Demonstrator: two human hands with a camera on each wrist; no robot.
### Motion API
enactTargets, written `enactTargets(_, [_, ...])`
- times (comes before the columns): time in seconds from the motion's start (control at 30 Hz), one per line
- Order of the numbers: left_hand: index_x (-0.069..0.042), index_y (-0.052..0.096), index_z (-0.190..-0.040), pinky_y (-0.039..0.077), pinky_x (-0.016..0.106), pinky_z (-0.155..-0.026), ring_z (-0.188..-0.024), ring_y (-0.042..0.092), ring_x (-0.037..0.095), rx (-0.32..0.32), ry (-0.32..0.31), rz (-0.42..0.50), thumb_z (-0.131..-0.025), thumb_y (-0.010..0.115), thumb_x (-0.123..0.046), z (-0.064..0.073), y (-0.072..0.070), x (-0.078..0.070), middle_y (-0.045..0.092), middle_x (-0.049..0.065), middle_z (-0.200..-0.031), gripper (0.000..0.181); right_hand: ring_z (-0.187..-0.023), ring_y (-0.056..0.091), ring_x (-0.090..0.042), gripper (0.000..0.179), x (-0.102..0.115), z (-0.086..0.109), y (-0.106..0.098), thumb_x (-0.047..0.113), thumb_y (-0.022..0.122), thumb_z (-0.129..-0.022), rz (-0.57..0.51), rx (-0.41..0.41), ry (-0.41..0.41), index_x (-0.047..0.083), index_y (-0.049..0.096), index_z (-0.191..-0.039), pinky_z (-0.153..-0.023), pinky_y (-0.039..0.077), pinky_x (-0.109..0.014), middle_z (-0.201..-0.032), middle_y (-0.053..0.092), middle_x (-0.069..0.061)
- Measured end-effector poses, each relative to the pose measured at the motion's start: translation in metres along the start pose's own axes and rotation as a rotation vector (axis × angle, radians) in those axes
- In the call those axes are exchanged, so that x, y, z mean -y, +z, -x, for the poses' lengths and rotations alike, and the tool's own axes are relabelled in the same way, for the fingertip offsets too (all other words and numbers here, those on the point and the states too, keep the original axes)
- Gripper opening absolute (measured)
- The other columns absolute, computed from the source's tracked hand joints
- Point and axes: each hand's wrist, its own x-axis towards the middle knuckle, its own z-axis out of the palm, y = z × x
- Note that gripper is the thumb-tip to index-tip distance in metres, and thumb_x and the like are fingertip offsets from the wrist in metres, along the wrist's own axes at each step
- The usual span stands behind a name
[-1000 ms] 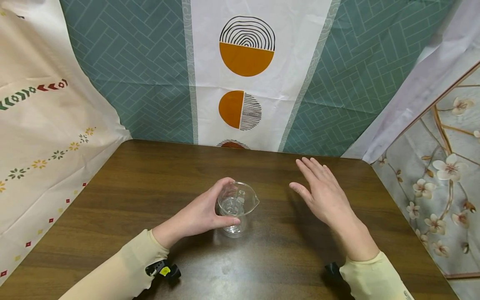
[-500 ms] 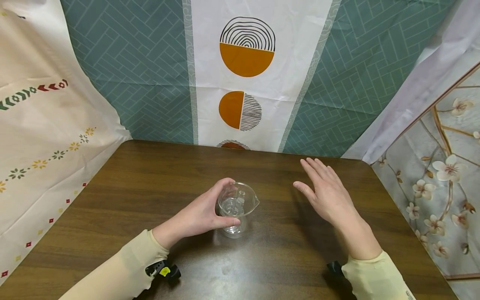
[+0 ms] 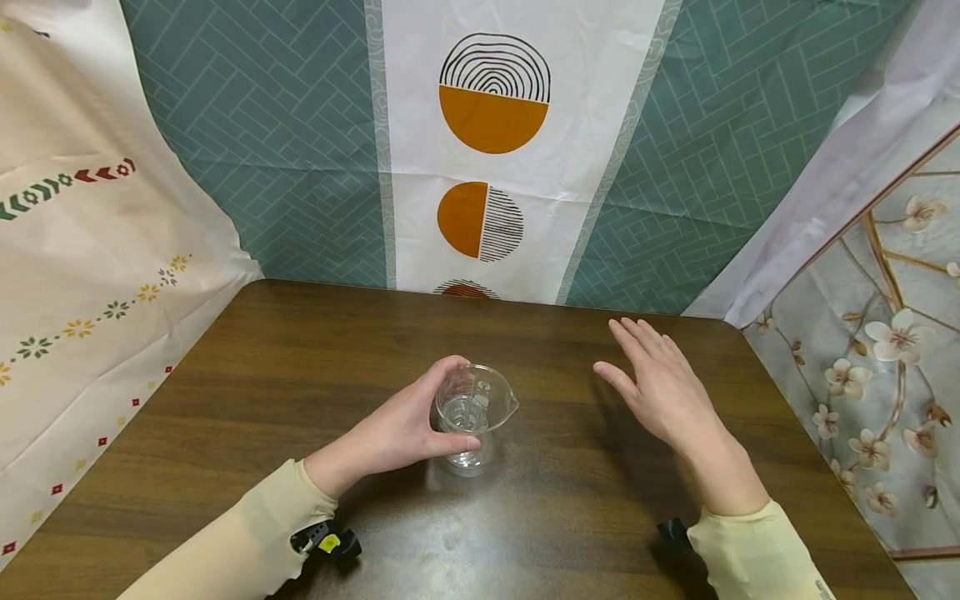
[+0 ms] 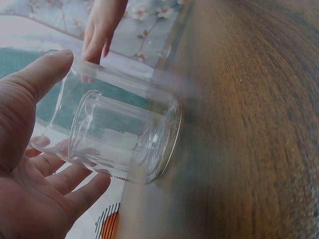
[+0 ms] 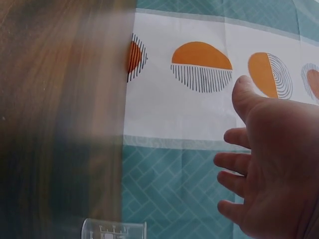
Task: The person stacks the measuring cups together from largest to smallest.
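Near the middle of the table a clear glass beaker (image 3: 492, 408) stands upright, its spout turned to the right. My left hand (image 3: 397, 425) grips it from the left, thumb on the near side and fingers behind. Through the wall of this outer beaker (image 4: 172, 112), the left wrist view shows a smaller glass beaker (image 4: 114, 124) nested inside. My right hand (image 3: 663, 392) is raised over the right side of the table, fingers straight and thumb apart, holding nothing. At the lower edge of the right wrist view, a graduated glass beaker (image 5: 113, 230) is partly cut off.
The brown wooden table (image 3: 337, 333) reaches back to a patterned teal and white curtain (image 3: 285, 150). Cream cloth (image 3: 90, 250) hangs along the left side, and floral cloth (image 3: 892, 375) along the right. Dark wrist straps (image 3: 330, 542) show below the sleeves.
My right hand has drifted slightly to the right, away from the beaker, with its fingers still straight. The left hand and the beaker it holds have stayed in place.
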Motion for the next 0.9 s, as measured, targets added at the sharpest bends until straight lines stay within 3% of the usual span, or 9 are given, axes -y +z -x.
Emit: enactTargets(0.9, [-0.011,0.040,-0.159,0.049,0.048,-0.116,-0.137,0.062,0.019,-0.001,0.012,-0.002,-0.086,0.099,-0.035,0.000,0.001,0.000,0.062,0.003,-0.150,0.098,-0.164,0.019,-0.050,0.086,-0.020,0.001,-0.006,0.059,0.054,-0.114,-0.004,0.111,0.086,0.002,0.027,-0.173,-0.130,0.013,-0.068,-0.176,0.028,-0.028])
